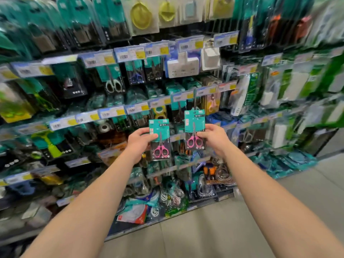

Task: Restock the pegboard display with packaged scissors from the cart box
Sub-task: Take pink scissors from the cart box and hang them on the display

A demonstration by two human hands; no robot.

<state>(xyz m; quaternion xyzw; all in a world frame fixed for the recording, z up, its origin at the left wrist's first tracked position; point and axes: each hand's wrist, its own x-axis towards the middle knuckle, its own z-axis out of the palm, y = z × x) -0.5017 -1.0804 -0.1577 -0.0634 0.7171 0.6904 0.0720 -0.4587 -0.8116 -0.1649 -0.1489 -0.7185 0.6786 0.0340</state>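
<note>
Both hands reach forward on bare forearms. The left hand [138, 144] pinches the left package [161, 147], with the thumb across the front of the teal card and the fingers curled behind; pink-handled scissors show below the thumb. The right hand [214, 139] grips the right package [193, 127] the same way, at 2 o'clock from the other card, a little higher and not touching it. Both packages are held up just before the pegboard display [61, 101], whose hooks are crowded with hanging packs. Rows of price labels [109, 112] front the hook ends. Whether the right package's top meets a hook cannot be told. Grey-handled scissors [113, 85] hang at 10 o'clock and white plug adapters [183, 67] at 12 o'clock. The floor [214, 229] lies at 5 o'clock.
</note>
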